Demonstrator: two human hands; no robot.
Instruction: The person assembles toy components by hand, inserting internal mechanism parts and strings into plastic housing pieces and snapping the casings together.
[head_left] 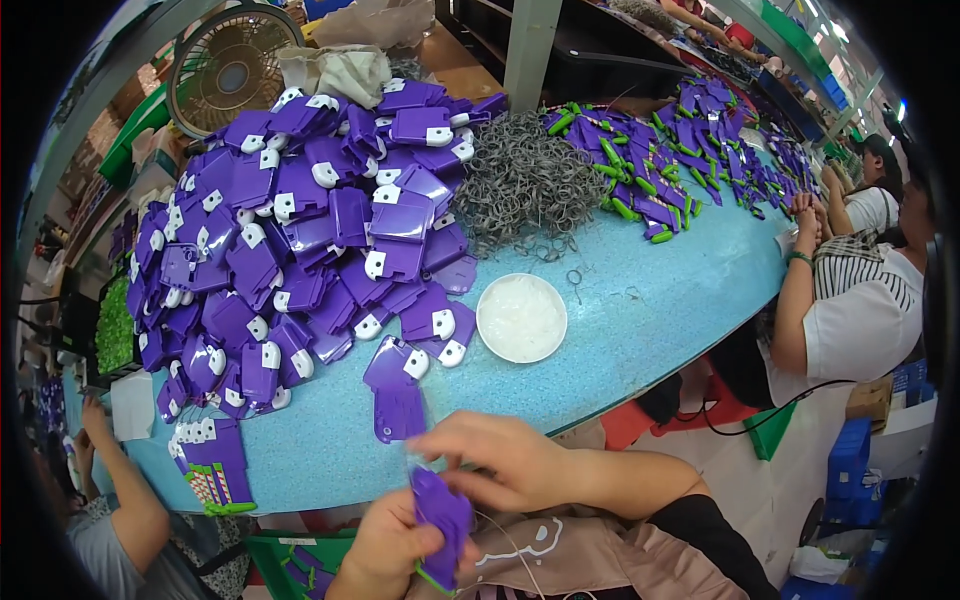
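Note:
My left hand (pixel 393 540) is closed around a purple plastic piece (pixel 442 515) with a green lower edge, held close to my body below the table edge. My right hand (pixel 500 462) bends over the top of that piece, its fingers curled and close together. Something thin and pale shows faintly by its fingertips, too small to name. Just beyond the hands lies a purple flat part (pixel 398 408) at the table's edge. Past it, a heap of purple parts with white corners (pixel 300 225) spreads over the left side. A white bowl (pixel 521 318) with pale, whitish contents stands right of the heap.
A tangled pile of grey wire-like rings (pixel 530 185) sits behind the bowl. Purple parts with green ends (pixel 690 150) cover the far right. Several parts (pixel 212 465) are stacked at the near left edge. A fan (pixel 232 72) stands behind. Co-workers sit left and right.

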